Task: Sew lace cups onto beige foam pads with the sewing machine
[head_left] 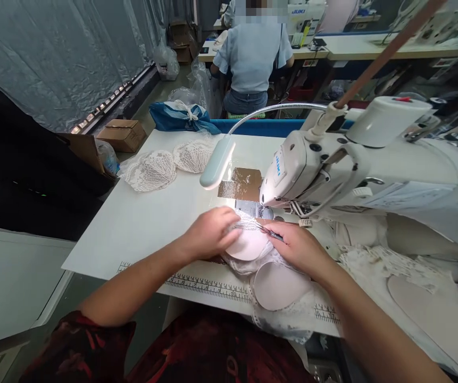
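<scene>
- On your surface (pixel 141 223), far left, lie two finished white lace pieces (pixel 165 164), side by side and touching.
- A printed ruler strip (pixel 207 286) runs along the near edge in front of you.
- The white sewing machine (pixel 332 165) stands to your right, its gooseneck lamp (pixel 217 162) bent low over the surface.
- Further right, loose lace and foam cups (pixel 404 271) are heaped under the machine arm.
- Beyond the surface sits a blue bag (pixel 181 118); a cardboard box (pixel 122 134) rests on the floor.
- A person in a light blue shirt (pixel 252 56) sits ahead, back to you.
</scene>
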Demonstrator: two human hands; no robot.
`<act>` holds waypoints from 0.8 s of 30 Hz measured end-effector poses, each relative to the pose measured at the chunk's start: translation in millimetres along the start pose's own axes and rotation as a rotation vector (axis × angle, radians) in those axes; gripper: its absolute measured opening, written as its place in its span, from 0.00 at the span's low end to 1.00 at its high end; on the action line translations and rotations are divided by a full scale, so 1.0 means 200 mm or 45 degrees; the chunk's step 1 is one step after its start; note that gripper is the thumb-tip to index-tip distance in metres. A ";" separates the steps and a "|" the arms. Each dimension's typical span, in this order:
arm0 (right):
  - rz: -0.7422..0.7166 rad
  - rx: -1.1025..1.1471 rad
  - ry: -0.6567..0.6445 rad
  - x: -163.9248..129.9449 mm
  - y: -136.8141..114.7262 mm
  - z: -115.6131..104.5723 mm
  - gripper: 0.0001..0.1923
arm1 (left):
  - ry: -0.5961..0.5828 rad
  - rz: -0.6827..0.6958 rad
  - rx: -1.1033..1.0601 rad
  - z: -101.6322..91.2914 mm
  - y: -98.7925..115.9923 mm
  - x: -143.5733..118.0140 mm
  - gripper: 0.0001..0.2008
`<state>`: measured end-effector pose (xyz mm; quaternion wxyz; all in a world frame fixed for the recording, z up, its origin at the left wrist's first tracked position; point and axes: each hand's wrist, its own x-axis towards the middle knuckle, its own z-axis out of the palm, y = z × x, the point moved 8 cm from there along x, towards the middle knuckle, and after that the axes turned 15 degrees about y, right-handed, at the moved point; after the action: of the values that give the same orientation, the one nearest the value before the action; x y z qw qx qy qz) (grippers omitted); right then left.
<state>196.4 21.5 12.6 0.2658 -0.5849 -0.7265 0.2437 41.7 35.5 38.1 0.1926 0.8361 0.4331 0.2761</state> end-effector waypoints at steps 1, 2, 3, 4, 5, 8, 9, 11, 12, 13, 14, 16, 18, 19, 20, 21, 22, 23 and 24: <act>-0.040 -0.026 0.015 -0.01 0.01 0.00 0.11 | -0.078 0.078 0.032 0.05 0.05 -0.01 0.16; -0.065 -0.070 0.038 -0.01 0.02 0.01 0.11 | -0.146 0.140 0.079 0.10 0.08 -0.01 0.17; -0.075 -0.127 0.065 -0.02 0.04 0.01 0.11 | -0.192 0.183 0.138 0.14 0.09 -0.01 0.19; -0.075 -0.184 0.096 -0.02 0.06 0.01 0.11 | -0.214 0.213 0.198 0.17 0.10 -0.01 0.21; -0.075 -0.233 0.128 -0.03 0.07 0.02 0.11 | -0.227 0.237 0.252 0.19 0.09 0.00 0.22; -0.125 -0.278 0.176 -0.03 0.08 0.03 0.10 | -0.277 0.300 0.353 0.23 0.07 0.05 0.26; -0.145 -0.276 0.182 -0.04 0.07 0.03 0.11 | -0.302 0.317 0.376 0.24 0.06 0.06 0.27; -0.165 -0.283 0.180 -0.04 0.06 0.03 0.14 | -0.340 0.336 0.414 0.24 0.05 0.08 0.28; -0.159 -0.295 0.174 -0.04 0.06 0.03 0.15 | -0.352 0.344 0.428 0.24 0.05 0.09 0.28; -0.148 -0.311 0.167 -0.04 0.06 0.03 0.17 | -0.362 0.356 0.439 0.24 0.05 0.09 0.29; -0.134 -0.330 0.166 -0.04 0.07 0.02 0.18 | -0.369 0.371 0.448 0.24 0.05 0.10 0.29; -0.112 -0.374 0.172 -0.04 0.07 0.02 0.19 | -0.381 0.401 0.465 0.25 0.06 0.10 0.29; -0.098 -0.424 0.183 -0.04 0.08 0.02 0.19 | -0.397 0.422 0.482 0.26 0.05 0.11 0.30; -0.095 -0.450 0.183 -0.04 0.08 0.03 0.19 | -0.407 0.429 0.489 0.27 0.04 0.12 0.31; -0.092 -0.476 0.183 -0.04 0.09 0.03 0.19 | -0.416 0.436 0.495 0.27 0.04 0.13 0.31; -0.091 -0.501 0.184 -0.03 0.09 0.04 0.19 | -0.424 0.446 0.497 0.27 0.03 0.14 0.32; -0.089 -0.525 0.188 -0.03 0.09 0.04 0.18 | -0.431 0.457 0.498 0.28 0.02 0.15 0.32; -0.090 -0.544 0.190 -0.03 0.10 0.05 0.18 | -0.438 0.468 0.498 0.28 0.02 0.16 0.33; -0.090 -0.557 0.190 -0.03 0.10 0.05 0.18 | -0.445 0.479 0.498 0.28 0.01 0.17 0.33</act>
<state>204.6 18.6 -8.6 0.1942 -0.6191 -0.7605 0.0272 94.7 58.0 6.1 0.0453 0.9574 0.2761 0.0709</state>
